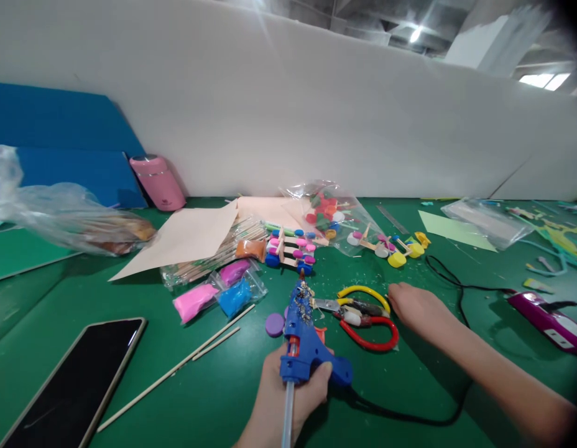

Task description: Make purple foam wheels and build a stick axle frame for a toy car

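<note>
We held the blue glue gun point(300, 339) in our left hand point(293, 398), with the fingers wrapped closed around its grip. Its nozzle pointed to 12 o'clock, and a clear glue stick came out of its back toward us. The gun was low over the green table point(410, 386), near the middle of our view, and its black cord point(410, 418) ran off to 3 o'clock.

Our right hand point(416, 308) lay palm down on the table at 2 o'clock from the gun. Its fingers were loosely together and gripped nothing, and the fingertips were at the yellow handle of the cutting pliers point(367, 314). We could not tell if they touched it. The pliers, one handle yellow and one red, lay between the gun and this hand.

A purple disc point(274, 325) lay just beside the gun at 9 o'clock, and two thin wooden sticks point(176, 370) were further that way. A dark phone point(78, 379) lay at 8 o'clock. Small cars of craft sticks point(291, 252) stood at 12 o'clock.
</note>
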`<state>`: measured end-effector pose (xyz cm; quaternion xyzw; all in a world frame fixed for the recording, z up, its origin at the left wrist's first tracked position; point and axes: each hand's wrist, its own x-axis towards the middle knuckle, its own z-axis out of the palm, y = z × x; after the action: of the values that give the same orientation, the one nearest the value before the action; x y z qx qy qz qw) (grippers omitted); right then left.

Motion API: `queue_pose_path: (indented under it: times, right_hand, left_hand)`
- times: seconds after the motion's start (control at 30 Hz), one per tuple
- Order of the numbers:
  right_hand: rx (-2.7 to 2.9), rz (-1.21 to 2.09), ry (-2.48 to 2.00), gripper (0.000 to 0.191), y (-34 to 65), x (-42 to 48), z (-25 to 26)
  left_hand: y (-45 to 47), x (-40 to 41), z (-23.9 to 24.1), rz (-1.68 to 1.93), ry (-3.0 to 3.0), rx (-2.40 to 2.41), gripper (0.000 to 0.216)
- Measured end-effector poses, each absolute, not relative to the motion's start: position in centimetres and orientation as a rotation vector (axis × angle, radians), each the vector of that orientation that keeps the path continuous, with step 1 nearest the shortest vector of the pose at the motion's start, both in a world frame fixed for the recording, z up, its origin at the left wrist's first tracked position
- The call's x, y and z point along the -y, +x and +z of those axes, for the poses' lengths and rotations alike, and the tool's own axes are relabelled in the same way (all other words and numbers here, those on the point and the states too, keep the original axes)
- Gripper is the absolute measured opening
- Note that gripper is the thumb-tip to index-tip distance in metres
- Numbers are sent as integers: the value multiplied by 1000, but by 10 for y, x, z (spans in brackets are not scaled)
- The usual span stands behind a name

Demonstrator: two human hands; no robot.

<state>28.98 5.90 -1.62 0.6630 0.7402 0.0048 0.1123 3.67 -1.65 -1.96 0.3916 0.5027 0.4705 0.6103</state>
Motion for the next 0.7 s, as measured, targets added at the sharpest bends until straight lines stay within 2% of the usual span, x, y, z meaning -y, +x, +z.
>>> queue_pose_path:
  times: [0.17, 0.33, 0.5, 0.57, 0.7]
  right_hand:
    - [-2219, -15, 1955, 12, 295, -63, -21]
    - [-2444, -125, 2086, 10, 289, -60, 7]
    - [-2726, -446, 2119, 11, 229, -39, 32]
    - [-2931, -805, 2126, 8, 201, -28, 34]
    - [-3207, -826, 2068, 8, 166, -15, 31]
  left_hand:
    - [37, 17, -20, 1087, 895, -1153, 29]
    - [37, 16, -19, 1066, 874, -1165, 26]
    - [37, 16, -20, 1077, 867, -1143, 26]
    - [37, 16, -21, 1079, 881, -1156, 24]
    - [38, 15, -19, 1058, 904, -1243, 16]
